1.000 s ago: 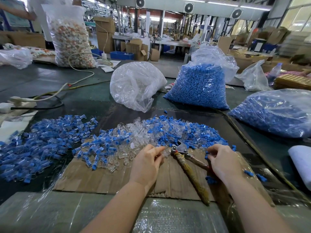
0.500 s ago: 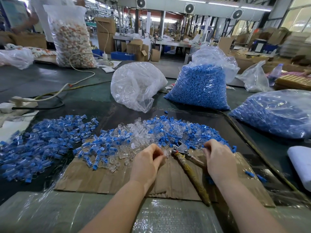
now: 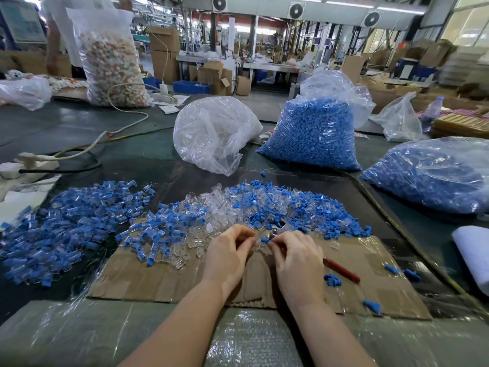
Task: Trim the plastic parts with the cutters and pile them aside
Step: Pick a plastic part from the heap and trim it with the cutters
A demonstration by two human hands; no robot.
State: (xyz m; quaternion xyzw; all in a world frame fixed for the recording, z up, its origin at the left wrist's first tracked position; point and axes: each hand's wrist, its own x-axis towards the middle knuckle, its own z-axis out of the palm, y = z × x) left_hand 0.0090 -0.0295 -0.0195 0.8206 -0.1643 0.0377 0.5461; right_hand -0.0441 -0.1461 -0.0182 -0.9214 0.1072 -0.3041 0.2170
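My left hand (image 3: 229, 254) and my right hand (image 3: 295, 256) meet over the cardboard sheet (image 3: 164, 279). My left fingers pinch a small clear plastic part (image 3: 256, 241). My right fingers pinch a small blue plastic part (image 3: 265, 240) right beside it. The cutters (image 3: 341, 268) lie under my right hand; only a red handle and a bit of the metal head show. A mixed heap of clear and blue parts (image 3: 264, 205) lies just beyond my hands. A second pile of blue-and-clear parts (image 3: 68, 226) spreads to the left.
Behind the heap stand a clear bag of transparent parts (image 3: 214, 133) and a bag of blue parts (image 3: 315, 133); another blue-filled bag (image 3: 434, 173) lies at right. A white cable (image 3: 116, 133) crosses the dark table at left. Loose blue parts (image 3: 333, 280) dot the cardboard.
My right hand has moved left off the cutter handle to meet my left hand, now pinching a blue part. The view has shifted slightly.
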